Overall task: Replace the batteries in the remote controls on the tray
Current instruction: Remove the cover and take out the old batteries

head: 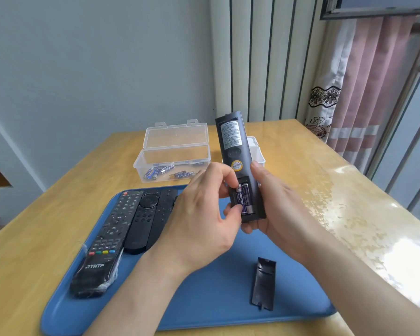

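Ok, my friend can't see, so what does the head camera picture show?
Two bare hands hold a dark grey remote control upright, back open: the right hand grips it while the left hand pinches a purple battery in its compartment. Below, a blue plastic tray carries three black remotes and the loose cover.

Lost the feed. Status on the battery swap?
Right hand holds remote, back open. Left hand pinches battery in the bay. Cover off, on tray. Nothing blocking.
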Demonstrator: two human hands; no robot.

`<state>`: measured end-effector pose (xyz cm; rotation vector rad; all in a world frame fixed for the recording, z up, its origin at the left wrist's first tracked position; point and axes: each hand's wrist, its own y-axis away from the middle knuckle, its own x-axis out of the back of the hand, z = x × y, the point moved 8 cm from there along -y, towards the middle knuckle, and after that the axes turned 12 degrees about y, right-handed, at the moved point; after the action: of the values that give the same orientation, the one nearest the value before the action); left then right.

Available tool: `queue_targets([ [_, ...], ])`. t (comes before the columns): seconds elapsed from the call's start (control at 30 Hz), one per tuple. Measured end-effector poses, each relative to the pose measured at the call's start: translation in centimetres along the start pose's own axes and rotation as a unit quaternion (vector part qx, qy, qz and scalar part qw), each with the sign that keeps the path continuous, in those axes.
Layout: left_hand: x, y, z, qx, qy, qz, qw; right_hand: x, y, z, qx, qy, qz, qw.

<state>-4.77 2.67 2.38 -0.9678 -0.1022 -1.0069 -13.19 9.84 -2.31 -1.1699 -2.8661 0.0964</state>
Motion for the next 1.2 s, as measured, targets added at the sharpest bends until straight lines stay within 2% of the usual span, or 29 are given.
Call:
queue_targets([
  [0.4, 0.6, -0.2, 0.1, 0.015, 0.062, 0.039, 0.997, -0.8, 0.4, -0.1, 0.008, 0.074, 0.016, 0.997],
  [0.53, 0.0, 0.1, 0.9, -0.008, 0.058, 0.024, 0.998, -0.4, 0.2, 0.0, 0.005, 0.042, 0.033, 0.999],
  [0.73, -0.2, 0.1, 0.6, 0.001, 0.036, 0.034, 0.999, -0.3, 0.0, 1.1, -0.043, -0.018, 0.027, 0.999],
  [0.8, 0.1, -0.1, 0.0, 0.036, 0.081, 0.055, 0.995, -0.5, 0.1, 1.0, -0.047, -0.038, 0.021, 0.998],
  [0.83, 0.3, -0.2, -0.7, 0.083, 0.15, 0.072, 0.983, -0.5, 0.1, 0.9, -0.049, -0.046, 0.02, 0.998],
  [0.87, 0.4, -0.2, -1.7, 0.14, 0.243, 0.093, 0.955, -0.5, 0.1, 0.9, -0.05, -0.054, 0.015, 0.997],
  [0.9, 0.3, 0.0, -2.8, 0.197, 0.351, 0.114, 0.908, -0.6, 0.1, 0.8, -0.051, -0.061, 0.008, 0.997],
  [0.93, 0.0, 0.2, -3.6, 0.245, 0.456, 0.134, 0.845, -0.6, 0.1, 0.9, -0.053, -0.069, 0.001, 0.996],
  [1.0, -0.5, 0.7, -4.5, 0.314, 0.593, 0.173, 0.721, -0.6, 0.0, 1.3, -0.067, -0.09, -0.008, 0.994],
  [1.03, -0.7, 1.0, -4.8, 0.334, 0.63, 0.188, 0.675, -0.7, -0.1, 1.5, -0.072, -0.097, -0.012, 0.993],
  [1.07, -0.8, 1.2, -4.9, 0.347, 0.647, 0.196, 0.65, -0.7, -0.1, 1.6, -0.076, -0.1, -0.014, 0.992],
  [1.1, -0.8, 1.3, -5.0, 0.355, 0.643, 0.197, 0.649, -0.8, -0.1, 1.7, -0.078, -0.101, -0.017, 0.992],
  [1.13, -0.6, 1.2, -5.0, 0.354, 0.612, 0.19, 0.682, -0.7, -0.1, 1.8, -0.079, -0.1, -0.018, 0.992],
  [1.2, 0.2, 0.8, -4.5, 0.307, 0.455, 0.144, 0.823, -0.8, -0.2, 1.8, -0.08, -0.096, -0.017, 0.992],
])
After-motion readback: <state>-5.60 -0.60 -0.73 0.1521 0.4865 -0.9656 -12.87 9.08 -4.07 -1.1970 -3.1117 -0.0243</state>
